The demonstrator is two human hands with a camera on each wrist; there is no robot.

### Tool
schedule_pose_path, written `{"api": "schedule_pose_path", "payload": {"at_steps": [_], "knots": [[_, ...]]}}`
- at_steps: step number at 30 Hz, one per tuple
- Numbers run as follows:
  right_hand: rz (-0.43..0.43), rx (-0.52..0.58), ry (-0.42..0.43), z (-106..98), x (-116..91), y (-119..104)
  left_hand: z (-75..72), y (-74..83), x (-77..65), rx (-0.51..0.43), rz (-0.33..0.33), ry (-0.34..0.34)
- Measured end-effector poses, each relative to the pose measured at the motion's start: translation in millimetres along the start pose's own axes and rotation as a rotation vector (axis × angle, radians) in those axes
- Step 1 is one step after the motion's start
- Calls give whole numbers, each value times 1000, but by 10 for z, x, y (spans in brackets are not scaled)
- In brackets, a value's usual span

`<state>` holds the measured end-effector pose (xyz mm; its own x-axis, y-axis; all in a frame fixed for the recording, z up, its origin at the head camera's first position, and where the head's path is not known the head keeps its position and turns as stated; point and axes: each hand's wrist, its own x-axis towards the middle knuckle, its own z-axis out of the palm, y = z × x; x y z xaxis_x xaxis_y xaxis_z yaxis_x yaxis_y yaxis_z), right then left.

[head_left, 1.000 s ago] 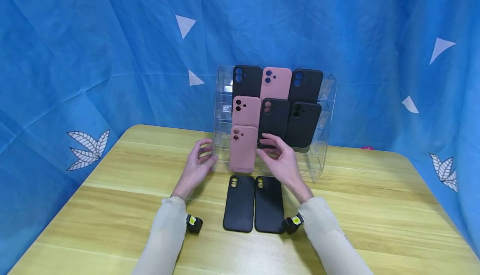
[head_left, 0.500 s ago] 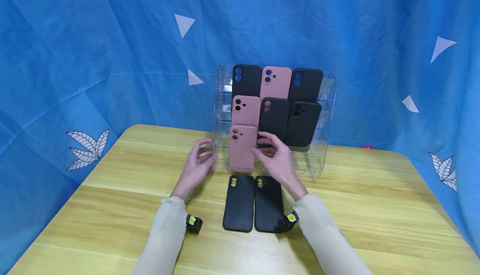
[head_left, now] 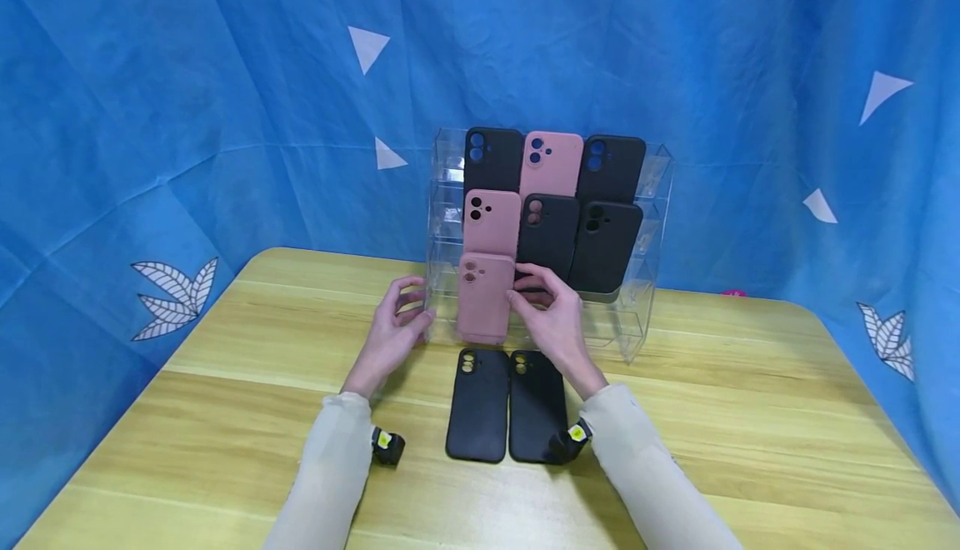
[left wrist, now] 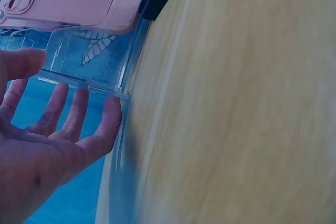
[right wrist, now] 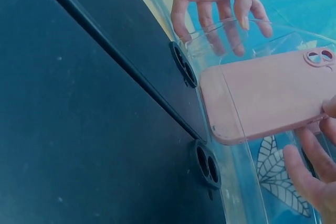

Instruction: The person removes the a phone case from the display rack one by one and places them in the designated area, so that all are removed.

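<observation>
A pink phone case (head_left: 486,304) stands in the lowest front row of a clear acrylic display rack (head_left: 648,292). My right hand (head_left: 552,317) pinches its right edge, thumb in front and fingers behind. At the rack's lower left side is my left hand (head_left: 393,329); in the left wrist view its thumb (left wrist: 26,62) lies at the front lip and its fingers bend against the outside of the side wall. Behind the held case, another pink case (head_left: 491,221) stands one row higher. In the right wrist view the held case's lower end sits behind the clear front lip.
Two black phone cases (head_left: 477,404) lie side by side on the wooden table (head_left: 750,417), in front of the rack. Black cases (head_left: 606,246) and a pink case (head_left: 552,162) fill the upper rows. A blue curtain (head_left: 225,100) hangs behind.
My right hand has moved slightly left and its thumb has closed onto the pink case's right edge. The case's top has dipped a little. My left hand has stayed at the rack's side.
</observation>
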<state>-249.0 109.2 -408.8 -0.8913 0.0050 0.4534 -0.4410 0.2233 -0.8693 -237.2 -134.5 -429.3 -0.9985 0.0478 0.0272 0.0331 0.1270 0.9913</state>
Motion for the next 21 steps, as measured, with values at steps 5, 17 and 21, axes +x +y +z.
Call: {"api": "schedule_pose_path", "payload": {"at_steps": [5,17,21], "knots": [[-6,1,6,1,-5,-5,-3,7,-9,1,0,0],[-43,50,21,-38,3,-15,4,13,-9,-5,-5,5],[-81,80,32,-77,10,-16,3,15,-10,-7,-5,4]]}}
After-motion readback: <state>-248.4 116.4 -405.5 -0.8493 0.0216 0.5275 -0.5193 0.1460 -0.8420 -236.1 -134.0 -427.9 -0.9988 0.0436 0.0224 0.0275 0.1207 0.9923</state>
